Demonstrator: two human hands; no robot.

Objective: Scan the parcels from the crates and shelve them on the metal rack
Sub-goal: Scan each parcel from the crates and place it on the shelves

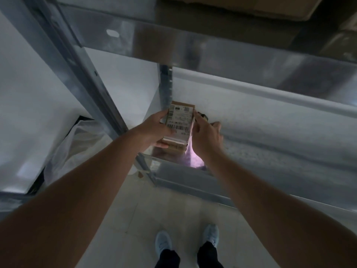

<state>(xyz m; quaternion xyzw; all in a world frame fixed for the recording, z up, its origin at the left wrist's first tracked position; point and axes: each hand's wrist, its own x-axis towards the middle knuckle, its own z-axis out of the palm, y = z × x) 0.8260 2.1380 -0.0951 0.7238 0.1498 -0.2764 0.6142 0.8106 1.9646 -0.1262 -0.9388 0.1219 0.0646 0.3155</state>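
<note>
A small brown cardboard parcel (180, 120) with a white barcode label on top is held over the left end of a lower shelf of the metal rack (193, 182). My left hand (154, 128) grips its left side, fingers curled under it. My right hand (207, 138) is at the parcel's right edge and holds a small dark scanner (204, 117), mostly hidden by the fingers. A pink-white glow (195, 159) falls on the shelf below my right hand.
An upper shelf beam (193, 53) crosses the view above, with a large cardboard box (241, 6) on it. A rack upright (81, 66) slants at the left. A bin lined with clear plastic (77, 144) stands left. My feet (185, 240) stand on tiled floor.
</note>
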